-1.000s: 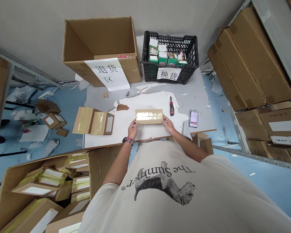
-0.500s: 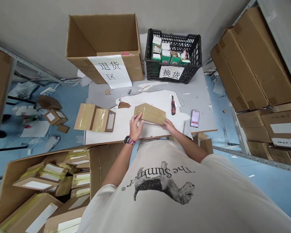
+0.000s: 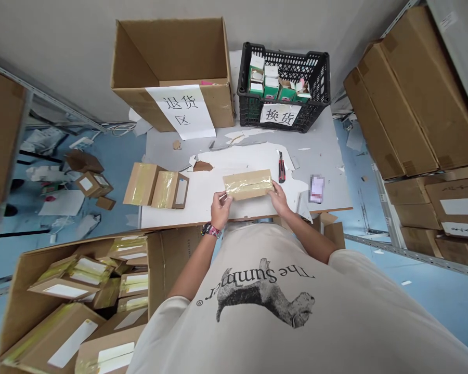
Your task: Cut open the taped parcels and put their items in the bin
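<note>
A tan cardboard box banded with shiny tape (image 3: 247, 184) sits mid-frame on a white-topped table (image 3: 234, 215), held between both hands. The left hand (image 3: 220, 209) pinches its left end, fingers curled; the right hand (image 3: 278, 199) presses the right end. A red-and-black utility knife (image 3: 281, 167) lies just beyond.

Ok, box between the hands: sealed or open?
Sealed: on the box, clear tape runs over the top seam; no flap is raised.
</note>
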{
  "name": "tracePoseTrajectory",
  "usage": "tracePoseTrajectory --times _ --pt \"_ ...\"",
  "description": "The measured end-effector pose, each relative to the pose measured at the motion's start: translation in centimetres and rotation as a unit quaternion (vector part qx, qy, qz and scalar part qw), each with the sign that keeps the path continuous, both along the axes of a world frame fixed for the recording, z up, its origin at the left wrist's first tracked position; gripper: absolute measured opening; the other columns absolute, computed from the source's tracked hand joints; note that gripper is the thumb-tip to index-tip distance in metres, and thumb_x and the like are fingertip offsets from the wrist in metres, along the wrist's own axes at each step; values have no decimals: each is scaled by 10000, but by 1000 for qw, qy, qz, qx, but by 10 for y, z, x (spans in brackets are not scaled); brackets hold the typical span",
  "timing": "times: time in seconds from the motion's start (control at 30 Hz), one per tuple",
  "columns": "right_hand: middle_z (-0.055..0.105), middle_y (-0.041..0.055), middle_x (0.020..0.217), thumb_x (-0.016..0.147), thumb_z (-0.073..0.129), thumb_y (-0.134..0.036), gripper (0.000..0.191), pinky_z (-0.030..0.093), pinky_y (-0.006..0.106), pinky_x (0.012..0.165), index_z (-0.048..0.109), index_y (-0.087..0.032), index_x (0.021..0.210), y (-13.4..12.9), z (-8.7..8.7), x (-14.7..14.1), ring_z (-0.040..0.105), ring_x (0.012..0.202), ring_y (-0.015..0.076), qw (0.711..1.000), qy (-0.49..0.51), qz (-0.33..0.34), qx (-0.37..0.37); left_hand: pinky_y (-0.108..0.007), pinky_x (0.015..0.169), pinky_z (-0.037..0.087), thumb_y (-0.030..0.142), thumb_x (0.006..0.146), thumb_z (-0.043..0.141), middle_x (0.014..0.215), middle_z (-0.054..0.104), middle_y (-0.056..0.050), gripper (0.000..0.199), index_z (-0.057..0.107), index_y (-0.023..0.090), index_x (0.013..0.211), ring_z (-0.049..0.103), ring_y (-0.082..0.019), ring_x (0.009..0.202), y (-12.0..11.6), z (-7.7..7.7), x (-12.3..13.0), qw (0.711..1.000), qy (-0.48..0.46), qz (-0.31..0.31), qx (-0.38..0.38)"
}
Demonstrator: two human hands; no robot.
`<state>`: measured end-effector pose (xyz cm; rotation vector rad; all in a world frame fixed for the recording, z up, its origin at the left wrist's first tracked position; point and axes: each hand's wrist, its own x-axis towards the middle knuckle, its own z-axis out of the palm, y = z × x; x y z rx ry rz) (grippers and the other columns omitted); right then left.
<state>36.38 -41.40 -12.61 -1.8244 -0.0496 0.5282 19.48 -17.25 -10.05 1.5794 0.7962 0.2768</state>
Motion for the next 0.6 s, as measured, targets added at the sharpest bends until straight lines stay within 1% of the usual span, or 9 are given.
tracePoseTrajectory --times 0.07,0.13,0.2,0.27,0.37,0.43,0.47,0.53,0.6 --pt "679 103 1432 979 721 -449 707 524 550 1325 723 -348 1678 10 15 -7 648 1430 344 994 -98 31 -28 -482 1130 632 696 1017 814 1260 761 -114 483 657 255 1134 746 -307 1282 7 -19 -1 995 49 45 -75" --pt "634 109 1446 1023 746 -441 702 466 584 1379 697 -376 1720 23 31 -16 622 1464 360 980 -177 80 -44 -462 1062 661 759 1011 779 1143 744 -78 533 580 268 1072 769 -269 1167 12 -35 -2 983 76 78 -145" --pt "616 116 1478 1051 744 -409 684 435 608 1400 686 -398 1733 34 44 -27 592 1509 377 965 -227 121 -50 -445 1014 676 788 1010 756 1128 743 -65 558 558 276 1107 790 -246 1095 15 -47 -4 973 81 105 -191" --pt "620 122 1495 1055 733 -358 682 441 609 1396 683 -401 1733 40 50 -34 579 1537 383 957 -246 143 -51 -431 986 683 827 1021 708 1204 758 -86 600 586 276 1223 809 -242 1072 17 -54 -6 968 83 122 -203" --pt "655 121 1520 1025 695 -259 687 460 574 1396 704 -372 1702 39 48 -34 589 1562 360 959 -239 147 -30 -425 948 696 968 1032 522 1329 764 -143 816 624 274 1449 835 -265 1093 23 -59 -9 967 97 113 -207" --pt "682 118 1549 988 663 -210 666 465 547 1401 740 -338 1637 33 40 -28 598 1579 336 965 -224 139 7 -445 946 706 1049 1008 420 1375 770 -175 970 656 262 1524 843 -301 1138 28 -60 -9 966 102 92 -219" --pt "697 117 1552 972 653 -206 635 470 538 1398 762 -321 1587 29 35 -24 607 1581 327 968 -213 131 26 -458 957 710 1064 999 412 1394 775 -188 1007 680 250 1529 842 -319 1166 30 -60 -8 965 102 86 -225" --pt "730 115 1534 968 648 -245 528 495 529 1374 796 -303 1471 21 26 -19 629 1567 317 977 -178 109 51 -482 997 713 1022 1009 495 1441 784 -202 966 727 225 1504 831 -342 1221 32 -59 -5 964 102 91 -228" --pt "769 113 1469 998 649 -342 409 535 521 1329 808 -291 1371 13 16 -16 674 1509 317 988 -124 76 55 -490 1046 707 883 1028 634 1489 788 -196 819 764 210 1477 814 -345 1274 32 -57 0 965 106 103 -214"
